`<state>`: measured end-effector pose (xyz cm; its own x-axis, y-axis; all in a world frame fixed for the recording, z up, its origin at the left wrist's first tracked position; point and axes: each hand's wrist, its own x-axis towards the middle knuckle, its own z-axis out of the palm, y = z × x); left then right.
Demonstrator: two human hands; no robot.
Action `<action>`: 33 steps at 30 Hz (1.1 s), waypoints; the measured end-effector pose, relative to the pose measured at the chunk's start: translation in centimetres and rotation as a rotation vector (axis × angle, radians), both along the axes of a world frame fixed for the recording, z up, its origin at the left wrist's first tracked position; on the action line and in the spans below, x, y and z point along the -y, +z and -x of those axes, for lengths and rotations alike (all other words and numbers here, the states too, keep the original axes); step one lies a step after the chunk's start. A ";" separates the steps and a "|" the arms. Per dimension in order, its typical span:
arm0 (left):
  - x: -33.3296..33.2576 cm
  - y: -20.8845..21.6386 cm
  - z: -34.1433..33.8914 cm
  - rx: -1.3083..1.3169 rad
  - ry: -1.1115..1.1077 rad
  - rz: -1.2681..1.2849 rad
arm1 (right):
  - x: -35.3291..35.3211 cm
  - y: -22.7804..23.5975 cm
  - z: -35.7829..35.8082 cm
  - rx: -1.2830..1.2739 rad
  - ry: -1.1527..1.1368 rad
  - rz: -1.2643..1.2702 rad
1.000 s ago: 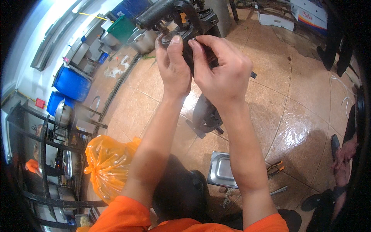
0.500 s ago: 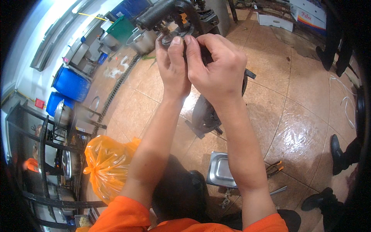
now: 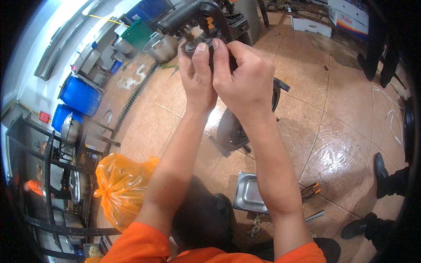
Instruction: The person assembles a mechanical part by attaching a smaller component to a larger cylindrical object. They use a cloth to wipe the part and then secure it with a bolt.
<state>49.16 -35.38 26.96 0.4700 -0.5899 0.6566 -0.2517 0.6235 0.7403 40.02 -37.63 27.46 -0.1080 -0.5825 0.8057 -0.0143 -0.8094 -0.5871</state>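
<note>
A dark cast-metal machine (image 3: 175, 19) with a thick curved arm stands at the top middle, in front of me. Both my hands are raised against its near side, thumbs up and almost side by side. My left hand (image 3: 197, 72) has its fingers curled at a dark part below the arm. Beside it, my right hand (image 3: 245, 72) is closed, its thumb pressed toward the bent forefinger. A dark edge shows between the two hands, but what the fingertips grip is hidden. Beneath my right forearm, a dark metal base (image 3: 232, 129) with stubby feet stands on the tiled floor.
A shallow steel pan (image 3: 251, 193), orange-and-black pliers (image 3: 310, 191) and a thin metal tool (image 3: 315, 215) lie on the floor near my right forearm. A tied orange bag (image 3: 123, 188) sits left, beside a black rack (image 3: 50, 162). Another person's shoes (image 3: 362, 225) are at right.
My right hand has shifted slightly left and turned a little, its thumb now slightly farther from the left thumb. My left hand stays nearly in place.
</note>
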 end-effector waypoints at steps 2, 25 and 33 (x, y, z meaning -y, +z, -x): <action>0.0 0.0 0.0 -0.023 -0.046 0.019 | -0.1 -0.1 0.1 0.042 0.053 -0.052; -0.3 0.4 0.0 -0.087 -0.068 0.023 | -0.3 -0.2 0.3 0.025 -0.025 0.137; -0.1 0.2 -0.3 -0.100 -0.055 0.007 | 0.0 -0.1 0.2 -0.029 -0.067 0.111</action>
